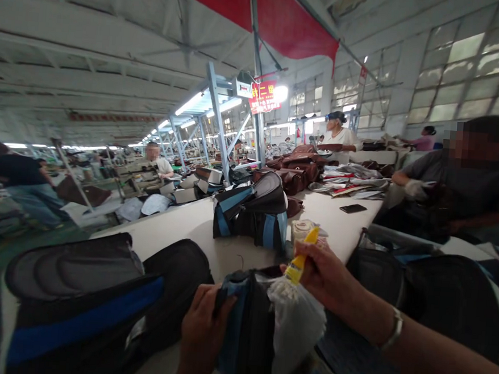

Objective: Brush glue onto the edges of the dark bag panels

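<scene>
My left hand (pixel 206 323) is closed on the upper edge of a black-and-blue bag piece (pixel 252 324) in front of me. My right hand (pixel 323 272) grips a brush (pixel 302 262) with a yellow handle, its pale bristle end pointing down. Those bristles are at the top of a whitish sheet or cloth (pixel 295 321) beside the bag piece; whether they touch it I cannot tell. Just beyond my right hand a cream-coloured roll (pixel 304 230) stands on the table. A silvery bracelet is on my right wrist.
Black-and-blue bag pieces lie to the left (pixel 86 324) and at the table's middle (pixel 252 210). Brown bags (pixel 297 170) are piled farther back. A phone (pixel 353 208) rests near the right edge of the white table (pixel 187 225). A gloved co-worker (pixel 467 179) sits at right.
</scene>
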`<move>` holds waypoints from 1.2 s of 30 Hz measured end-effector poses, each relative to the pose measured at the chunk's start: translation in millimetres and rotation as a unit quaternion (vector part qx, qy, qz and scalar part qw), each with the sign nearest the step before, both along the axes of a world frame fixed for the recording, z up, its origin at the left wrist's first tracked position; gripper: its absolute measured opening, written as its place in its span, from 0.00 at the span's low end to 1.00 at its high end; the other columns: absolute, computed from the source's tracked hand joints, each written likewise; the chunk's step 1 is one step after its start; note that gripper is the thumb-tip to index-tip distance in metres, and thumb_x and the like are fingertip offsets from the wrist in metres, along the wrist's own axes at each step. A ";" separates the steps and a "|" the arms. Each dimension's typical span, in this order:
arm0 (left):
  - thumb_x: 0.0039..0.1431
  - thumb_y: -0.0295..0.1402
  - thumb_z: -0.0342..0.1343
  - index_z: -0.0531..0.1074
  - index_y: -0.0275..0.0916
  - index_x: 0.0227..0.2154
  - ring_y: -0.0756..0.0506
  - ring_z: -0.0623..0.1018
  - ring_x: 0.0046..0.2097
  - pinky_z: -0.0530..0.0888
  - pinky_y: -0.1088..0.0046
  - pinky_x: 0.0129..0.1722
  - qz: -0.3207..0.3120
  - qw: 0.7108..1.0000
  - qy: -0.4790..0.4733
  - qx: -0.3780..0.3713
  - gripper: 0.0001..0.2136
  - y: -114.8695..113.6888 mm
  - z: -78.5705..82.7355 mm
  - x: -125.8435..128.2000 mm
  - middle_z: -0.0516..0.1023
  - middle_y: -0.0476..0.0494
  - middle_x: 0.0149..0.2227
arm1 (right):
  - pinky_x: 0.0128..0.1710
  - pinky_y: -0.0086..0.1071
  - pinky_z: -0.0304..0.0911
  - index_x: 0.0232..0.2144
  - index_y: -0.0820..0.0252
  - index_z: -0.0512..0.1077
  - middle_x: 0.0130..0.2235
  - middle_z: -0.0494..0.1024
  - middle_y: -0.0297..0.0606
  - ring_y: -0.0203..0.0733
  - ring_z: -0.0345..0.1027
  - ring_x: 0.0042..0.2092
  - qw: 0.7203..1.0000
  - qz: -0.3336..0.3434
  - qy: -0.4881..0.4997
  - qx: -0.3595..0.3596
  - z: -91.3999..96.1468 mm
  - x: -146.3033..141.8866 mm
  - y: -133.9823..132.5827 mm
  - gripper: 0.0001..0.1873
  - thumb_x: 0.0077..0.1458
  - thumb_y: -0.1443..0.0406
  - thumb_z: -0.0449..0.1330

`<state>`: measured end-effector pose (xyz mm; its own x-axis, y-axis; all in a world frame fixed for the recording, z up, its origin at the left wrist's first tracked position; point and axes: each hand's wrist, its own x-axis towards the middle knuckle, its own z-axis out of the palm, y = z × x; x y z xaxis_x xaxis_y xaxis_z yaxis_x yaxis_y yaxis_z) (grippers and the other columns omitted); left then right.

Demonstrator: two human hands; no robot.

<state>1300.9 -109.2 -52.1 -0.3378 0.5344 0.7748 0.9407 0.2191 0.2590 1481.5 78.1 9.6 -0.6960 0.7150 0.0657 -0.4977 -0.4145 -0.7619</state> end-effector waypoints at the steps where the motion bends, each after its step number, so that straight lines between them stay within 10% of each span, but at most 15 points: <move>1: 0.61 0.41 0.55 0.71 0.38 0.41 0.46 0.77 0.40 0.75 0.71 0.40 0.042 0.999 -0.023 0.007 0.12 0.4 -9.5 -4.1 0.74 0.44 0.38 | 0.16 0.22 0.50 0.23 0.60 0.66 0.16 0.61 0.21 0.24 0.47 0.16 0.999 0.020 -0.001 -0.042 -15.6 -5.9 -3.9 0.17 0.44 0.60 0.71; 5: 0.57 0.49 0.56 0.68 0.34 0.47 0.37 0.72 0.48 0.70 0.55 0.52 0.154 0.982 -0.097 0.057 0.23 -6.4 -37.4 -11.0 0.72 0.37 0.44 | 0.14 0.21 0.45 0.22 0.60 0.65 0.14 0.58 0.19 0.22 0.41 0.14 0.987 0.035 0.003 -0.160 -61.1 -25.9 -16.9 0.18 0.44 0.59 0.71; 10: 0.54 0.51 0.58 0.68 0.40 0.39 0.43 0.74 0.37 0.72 0.65 0.38 0.209 0.947 -0.207 0.126 0.20 -24.4 -55.8 0.5 0.71 0.46 0.36 | 0.16 0.23 0.49 0.22 0.61 0.67 0.13 0.57 0.20 0.23 0.41 0.14 0.980 0.052 0.004 -0.192 -78.0 -34.0 -23.1 0.18 0.45 0.58 0.71; 15: 0.60 0.48 0.50 0.71 0.37 0.45 0.36 0.72 0.49 0.70 0.53 0.50 0.136 0.987 -0.080 0.026 0.19 -21.7 -65.1 23.3 0.74 0.36 0.44 | 0.16 0.22 0.48 0.22 0.61 0.67 0.12 0.55 0.19 0.23 0.40 0.15 0.981 0.050 0.006 -0.187 -81.8 -30.9 -29.8 0.18 0.43 0.58 0.72; 20: 0.60 0.46 0.53 0.71 0.40 0.50 0.40 0.76 0.48 0.73 0.62 0.48 0.070 0.965 -0.250 0.020 0.20 -1.1 -45.6 32.8 0.76 0.38 0.46 | 0.18 0.20 0.52 0.26 0.61 0.68 0.15 0.58 0.20 0.22 0.43 0.16 0.984 0.062 -0.018 -0.169 -63.6 -21.3 -30.3 0.18 0.45 0.57 0.71; 28: 0.57 0.48 0.56 0.73 0.42 0.47 0.41 0.78 0.48 0.73 0.63 0.50 -0.060 0.889 -0.453 0.021 0.20 11.2 -18.0 43.2 0.79 0.42 0.47 | 0.19 0.22 0.47 0.28 0.60 0.68 0.19 0.61 0.23 0.26 0.50 0.20 0.977 -0.094 -0.047 0.184 0.3 -24.4 -8.2 0.13 0.52 0.58 0.66; 36: 0.54 0.50 0.58 0.76 0.42 0.45 0.40 0.78 0.48 0.75 0.65 0.47 -0.015 0.906 -0.419 0.052 0.21 13.8 -20.7 49.4 0.80 0.42 0.47 | 0.29 0.30 0.56 0.27 0.60 0.69 0.24 0.68 0.30 0.34 0.62 0.27 0.796 -0.211 -0.141 0.550 4.3 -54.2 -8.3 0.08 0.57 0.63 0.59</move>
<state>1350.4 -95.4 -72.8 -0.8178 0.4915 0.2996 0.4094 0.1308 0.9029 1427.3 69.8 14.0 -0.5080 0.5062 0.6969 -0.1605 0.7393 -0.6540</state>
